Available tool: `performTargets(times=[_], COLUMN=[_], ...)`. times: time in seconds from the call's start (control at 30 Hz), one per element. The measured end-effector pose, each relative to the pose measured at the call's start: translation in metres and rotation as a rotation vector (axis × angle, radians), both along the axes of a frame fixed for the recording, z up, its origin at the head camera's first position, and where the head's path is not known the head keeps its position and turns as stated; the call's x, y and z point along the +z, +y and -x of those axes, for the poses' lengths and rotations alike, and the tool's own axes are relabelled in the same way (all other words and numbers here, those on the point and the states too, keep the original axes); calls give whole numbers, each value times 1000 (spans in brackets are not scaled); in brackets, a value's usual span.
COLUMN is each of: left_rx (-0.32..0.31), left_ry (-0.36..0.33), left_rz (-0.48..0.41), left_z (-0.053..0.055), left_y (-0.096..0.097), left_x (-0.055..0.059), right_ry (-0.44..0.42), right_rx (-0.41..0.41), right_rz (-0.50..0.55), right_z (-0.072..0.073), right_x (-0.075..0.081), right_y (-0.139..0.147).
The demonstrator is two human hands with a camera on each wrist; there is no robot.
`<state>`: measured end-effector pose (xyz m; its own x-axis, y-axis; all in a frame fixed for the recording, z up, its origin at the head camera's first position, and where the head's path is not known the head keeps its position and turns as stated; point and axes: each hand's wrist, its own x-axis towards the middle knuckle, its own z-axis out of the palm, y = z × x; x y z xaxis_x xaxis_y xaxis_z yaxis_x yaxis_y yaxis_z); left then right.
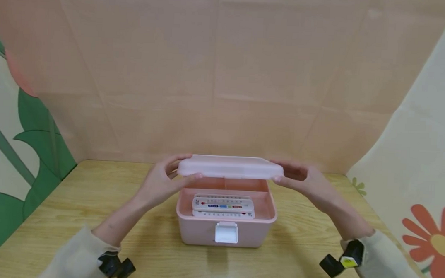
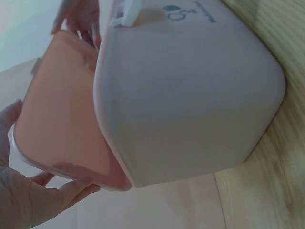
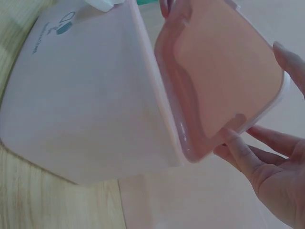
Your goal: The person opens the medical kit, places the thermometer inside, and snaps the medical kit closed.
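Note:
A pink plastic storage box (image 1: 199, 233) stands on the table with a white latch (image 1: 226, 233) on its front. Its lid (image 1: 230, 167) is raised and tilted above the rear part. My left hand (image 1: 164, 178) grips the lid's left end, thumb at the lower edge and fingers on top. At the opposite end my right hand (image 1: 310, 185) holds it the same way. Inside the front compartment lie white strip thermometers (image 1: 223, 203) with printed scales and coloured bands, at least two, overlapping. Behind a divider, the rear compartments are partly hidden by the lid.
The box sits on a wood-grain table (image 1: 136, 243). A plain pinkish-beige sheet (image 1: 225, 81) hangs behind it. Flower-printed sheets stand at the left and at the right (image 1: 422, 172). A black wrist device (image 1: 116, 266) is on each sleeve.

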<state>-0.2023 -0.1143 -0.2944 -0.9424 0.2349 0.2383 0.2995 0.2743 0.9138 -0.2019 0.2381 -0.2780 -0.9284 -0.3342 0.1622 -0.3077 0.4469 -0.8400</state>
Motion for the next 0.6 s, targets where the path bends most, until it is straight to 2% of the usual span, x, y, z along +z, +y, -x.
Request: performTargets(times=[0.17, 0.37, 0.6], left_rx=[17, 21, 7], left_ry=[54, 93, 122], left_rz=[10, -8, -17], left_z=[-5, -8, -10], left_y=[0, 0, -1], left_x=[-8, -15, -18], right_ry=[3, -34, -27], right_rx=[43, 43, 44], right_rz=[5, 28, 37], right_z=[-4, -9, -12], right_x=[-6, -12, -14], right_y=[4, 5, 5])
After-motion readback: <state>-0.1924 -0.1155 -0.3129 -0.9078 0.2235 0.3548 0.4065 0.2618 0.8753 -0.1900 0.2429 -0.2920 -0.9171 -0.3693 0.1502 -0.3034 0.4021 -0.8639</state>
